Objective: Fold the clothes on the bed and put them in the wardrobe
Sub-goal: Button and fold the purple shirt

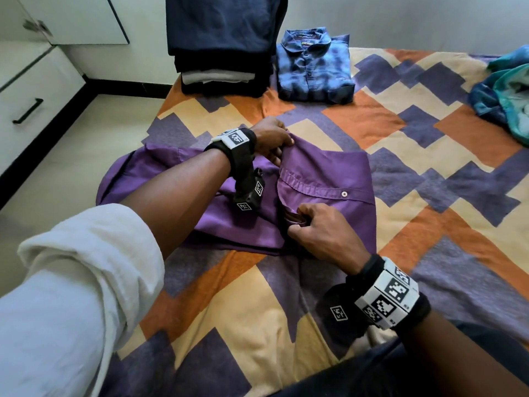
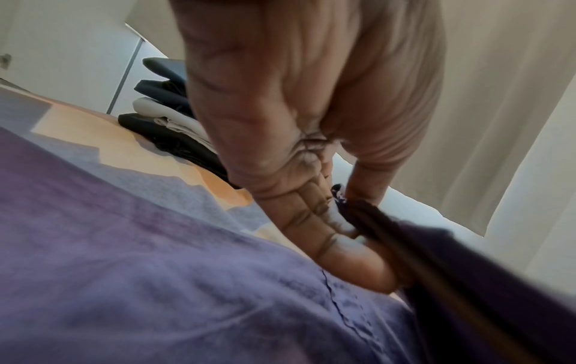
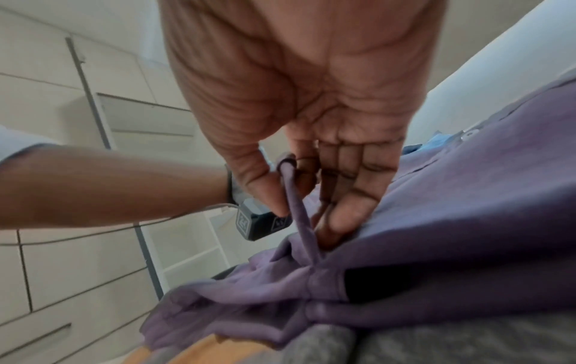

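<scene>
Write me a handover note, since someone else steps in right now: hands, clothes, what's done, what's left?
Left hand pinches the far edge of the purple shirt; right hand pinches its near edge. The shirt lies half folded on the bed.
Done: folded dark stack and folded blue shirt at the far end.
Left: finish the purple shirt, fold the teal clothes at the right edge, then move everything to the wardrobe.

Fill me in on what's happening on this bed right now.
A person is midway through folding a purple shirt laid out on the patterned bedspread. The left hand pinches its far edge, and the right hand has a grip on the near fold. Behind it sit a folded blue checked shirt and a stack of dark folded clothes. Teal garments still lie unfolded at the right.
</scene>
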`<state>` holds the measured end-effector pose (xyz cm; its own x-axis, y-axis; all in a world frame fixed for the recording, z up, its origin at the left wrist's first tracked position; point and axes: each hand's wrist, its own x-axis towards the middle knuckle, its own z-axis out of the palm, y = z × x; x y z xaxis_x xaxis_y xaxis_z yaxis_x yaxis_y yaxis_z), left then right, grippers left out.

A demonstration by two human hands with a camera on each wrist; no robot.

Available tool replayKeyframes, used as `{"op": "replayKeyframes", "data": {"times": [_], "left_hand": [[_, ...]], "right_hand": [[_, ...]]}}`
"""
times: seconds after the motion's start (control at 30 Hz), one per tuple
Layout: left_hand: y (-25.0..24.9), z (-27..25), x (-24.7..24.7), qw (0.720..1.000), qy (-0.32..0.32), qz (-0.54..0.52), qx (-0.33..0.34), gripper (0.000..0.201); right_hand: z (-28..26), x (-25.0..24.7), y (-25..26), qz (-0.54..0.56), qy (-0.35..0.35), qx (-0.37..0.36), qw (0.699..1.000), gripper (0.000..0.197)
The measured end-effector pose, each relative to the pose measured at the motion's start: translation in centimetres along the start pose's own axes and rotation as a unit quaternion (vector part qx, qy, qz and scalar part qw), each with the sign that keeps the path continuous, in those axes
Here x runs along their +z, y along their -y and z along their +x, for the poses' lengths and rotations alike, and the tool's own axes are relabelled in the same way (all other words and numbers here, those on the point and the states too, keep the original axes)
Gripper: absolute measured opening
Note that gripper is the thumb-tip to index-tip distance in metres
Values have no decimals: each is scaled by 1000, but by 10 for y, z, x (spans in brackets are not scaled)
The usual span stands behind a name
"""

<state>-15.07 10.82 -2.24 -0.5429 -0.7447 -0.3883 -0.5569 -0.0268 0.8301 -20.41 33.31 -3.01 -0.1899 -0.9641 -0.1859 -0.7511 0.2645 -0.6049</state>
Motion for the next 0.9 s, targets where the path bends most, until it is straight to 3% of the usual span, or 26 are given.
{"op": "replayKeyframes", "data": {"times": [0.27,0.4,0.47,0.5,0.57,0.67,0.73,0.8,0.9], "left_hand": [[36,-1,-18,1000,-17,16,-19,22],[44,-4,-20,999,-41,-7,-11,23],[46,-4,-22,997,-75,-15,0,20],[45,-6,-23,995,-96,-21,4,16],[41,-9,-28,989,-146,9,21,6],[34,-29,-29,945,-216,225,95,26],[32,-54,-15,921,-189,299,165,28],[43,-78,12,898,-93,370,220,39],[85,-98,42,855,23,494,158,68]], "right_hand": [[-2,25,6,9,17,-46,999,30],[0,35,5,41,61,-102,992,6],[-2,35,5,61,116,-122,984,23],[-3,33,6,74,118,-129,982,22],[0,27,5,104,56,-143,983,13],[12,19,-8,90,-82,-127,984,10],[23,17,-23,-2,-133,-120,984,13],[28,17,-37,-92,-126,-111,981,20],[30,24,-43,-160,-72,-130,976,22]]}}
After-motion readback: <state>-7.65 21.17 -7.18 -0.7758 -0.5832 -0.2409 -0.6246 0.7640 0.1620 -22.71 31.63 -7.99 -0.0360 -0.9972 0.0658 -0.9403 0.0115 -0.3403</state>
